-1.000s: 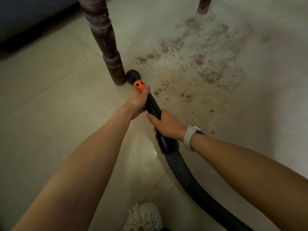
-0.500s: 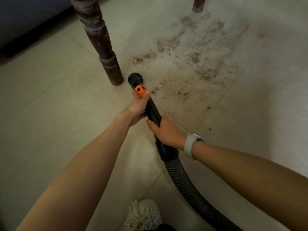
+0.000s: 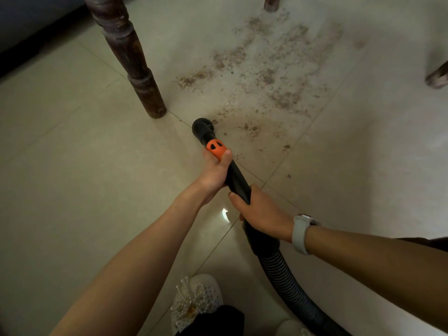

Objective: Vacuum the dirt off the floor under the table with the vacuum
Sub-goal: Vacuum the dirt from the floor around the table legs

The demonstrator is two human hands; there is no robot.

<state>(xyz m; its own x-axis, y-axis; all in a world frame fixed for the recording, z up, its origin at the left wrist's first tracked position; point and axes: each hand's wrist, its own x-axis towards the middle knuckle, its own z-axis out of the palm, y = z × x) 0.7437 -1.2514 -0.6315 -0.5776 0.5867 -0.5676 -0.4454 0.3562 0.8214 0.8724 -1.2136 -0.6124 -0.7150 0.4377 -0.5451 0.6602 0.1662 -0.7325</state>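
A black vacuum nozzle (image 3: 203, 128) with a round brush head and an orange collar (image 3: 216, 148) rests on the tiled floor at the near edge of a wide patch of brown dirt (image 3: 266, 76). My left hand (image 3: 214, 174) grips the black tube just behind the orange collar. Further back on the same tube, my right hand (image 3: 260, 213) grips where it meets the ribbed hose (image 3: 288, 284). A pale watch sits on my right wrist.
A dark turned wooden table leg (image 3: 131, 57) stands left of the nozzle. Two more legs show, one at the top (image 3: 271, 3) and one at the right edge (image 3: 437, 77). My white beaded shoe (image 3: 196, 299) is at the bottom. A dark sofa base (image 3: 29, 32) lies far left.
The nozzle has drawn back from the table leg's foot toward me and to the right, onto the near edge of the dirt. Both hands keep their grip.
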